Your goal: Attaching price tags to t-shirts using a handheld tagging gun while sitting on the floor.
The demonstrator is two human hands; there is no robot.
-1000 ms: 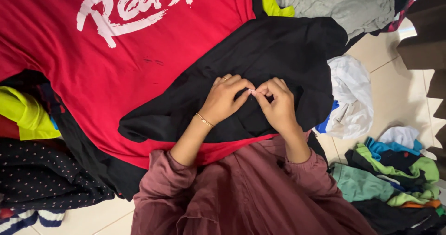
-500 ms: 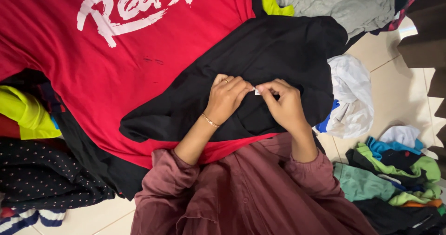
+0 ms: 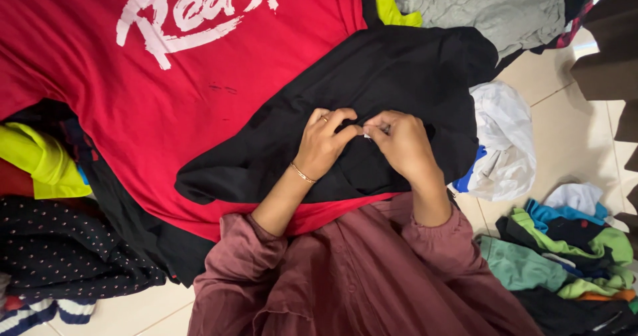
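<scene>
Here both hands [image 3: 364,131] pinch a black garment [image 3: 392,77] overlying the red shirt [image 3: 166,97].

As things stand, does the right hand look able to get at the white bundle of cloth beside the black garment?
Probably yes: the white bundle lies uncovered just beside the right hand, nothing between them, though that hand is pinching a small white tag on the black garment.

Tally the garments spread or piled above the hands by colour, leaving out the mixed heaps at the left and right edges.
Red printed T-shirt: 1
Black cloth garment, pinched by left hand and right hand: 1
Grey cloth garment: 1
White crumpled cloth: 1
Total: 4
</scene>
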